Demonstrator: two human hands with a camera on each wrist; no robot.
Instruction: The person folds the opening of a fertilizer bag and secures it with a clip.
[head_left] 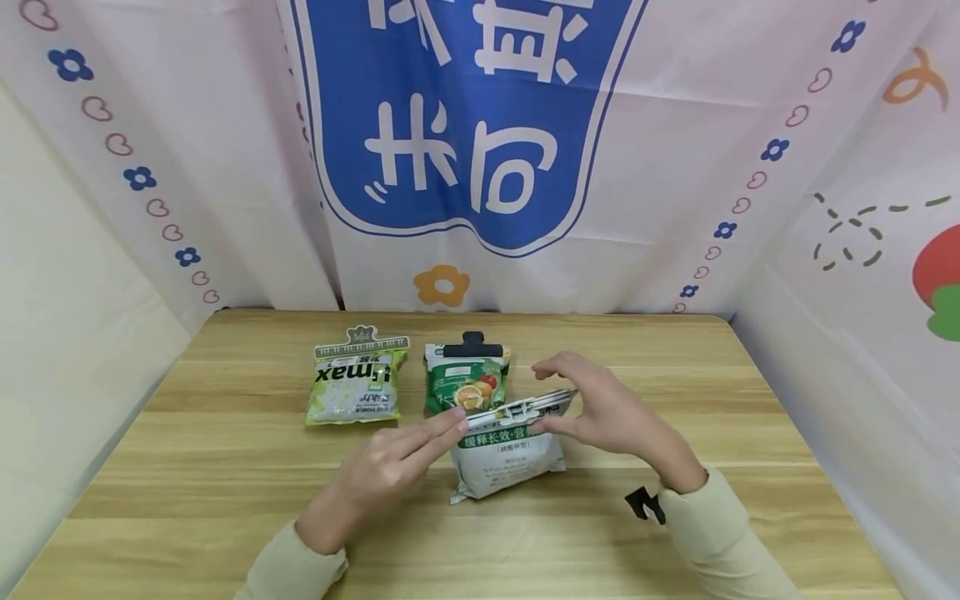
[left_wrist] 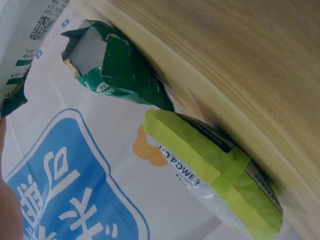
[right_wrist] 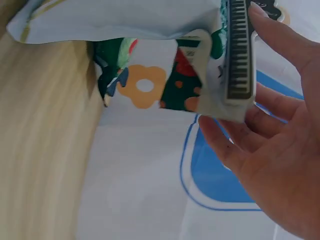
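Note:
A white bag with a green band and printed characters stands tilted at mid-table. Across its top runs a bag clip; in the right wrist view the clip has a piano-key pattern. My left hand pinches the left end of the clip, fingers extended; in the left wrist view only a sliver of it shows beside the bag. Around the clip's right end my right hand is loosely spread, thumb at the front and index finger raised away behind. The right wrist view shows the thumb overlapping the clip's edge.
Behind the white bag is a green fruit-printed bag with a black clip. To its left lies a yellow-green bag under a patterned clip. A small black object is beside my right sleeve. A printed curtain hangs behind the table.

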